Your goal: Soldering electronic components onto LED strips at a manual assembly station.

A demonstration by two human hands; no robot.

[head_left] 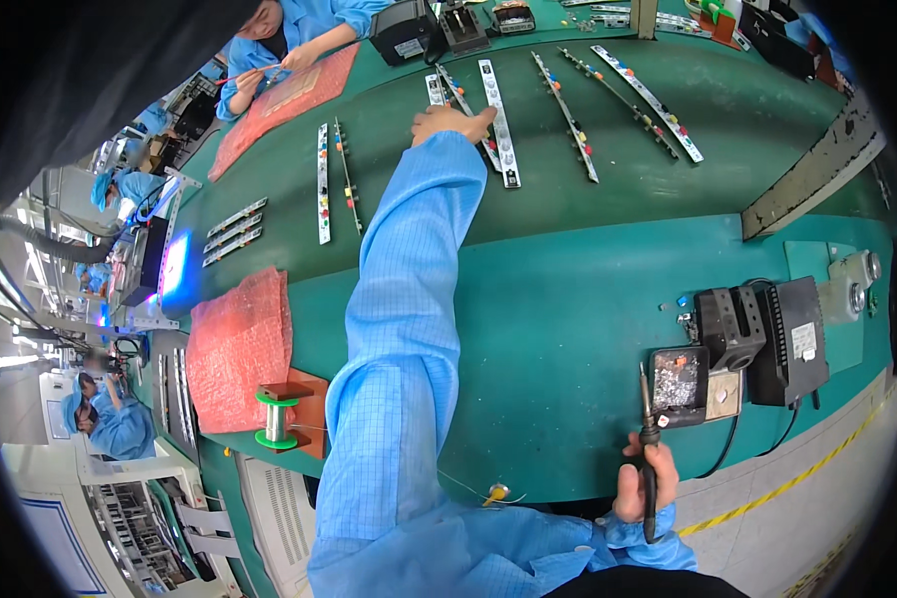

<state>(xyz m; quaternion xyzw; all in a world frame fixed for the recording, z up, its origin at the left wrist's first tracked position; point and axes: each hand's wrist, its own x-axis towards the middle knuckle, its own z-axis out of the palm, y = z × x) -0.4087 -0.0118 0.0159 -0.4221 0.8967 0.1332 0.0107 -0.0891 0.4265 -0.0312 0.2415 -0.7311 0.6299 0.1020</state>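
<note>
Stretched far forward in a blue sleeve, my left hand [452, 124] lies over a narrow circuit board strip [455, 88], its fingers curled down around it. The strip leans diagonally and shows again beyond the hand. Close by my thumb lies a white circuit board strip [500, 130] with round components. Another short white end [435, 90] shows past my fingers; the rest is hidden. At the lower right my right hand [650, 482] grips a soldering iron [649, 431] by its dark handle. The iron points up, its tip beside a cleaning tray [680, 384].
More board strips [652, 98] lie across the green bench. A solder spool [276, 419] stands by pink bubble wrap [239, 349]. A black soldering station [787, 339] sits at right. A metal post [817, 169] rises nearby. A co-worker [279, 50] works across the bench.
</note>
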